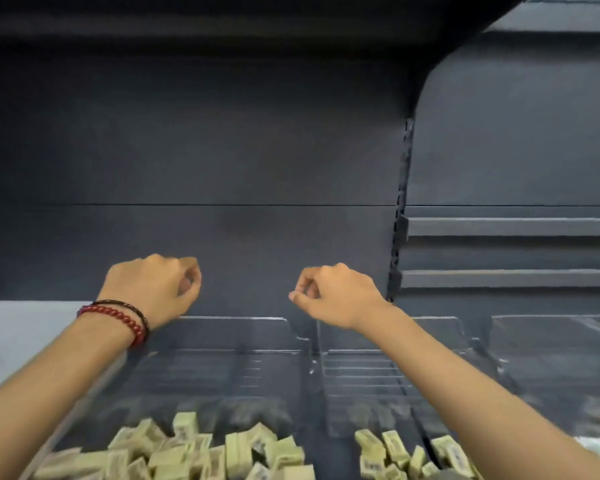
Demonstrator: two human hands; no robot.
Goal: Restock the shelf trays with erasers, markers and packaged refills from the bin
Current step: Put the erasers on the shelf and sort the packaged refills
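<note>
Left hand [153, 289], right hand [333, 296] curled above trays [236, 318]; labels on erasers [187, 452] unreadable.

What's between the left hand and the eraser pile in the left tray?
Head view: only bare clear floor of the left tray runs from below the left hand to the erasers heaped at its front.

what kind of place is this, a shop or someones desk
Most likely a shop's stationery aisle, not a desk. Dark retail shelving with a slotted upright fills the background. Clear divided trays line the shelf, and wrapped erasers are heaped in bulk at the front of them.
</note>
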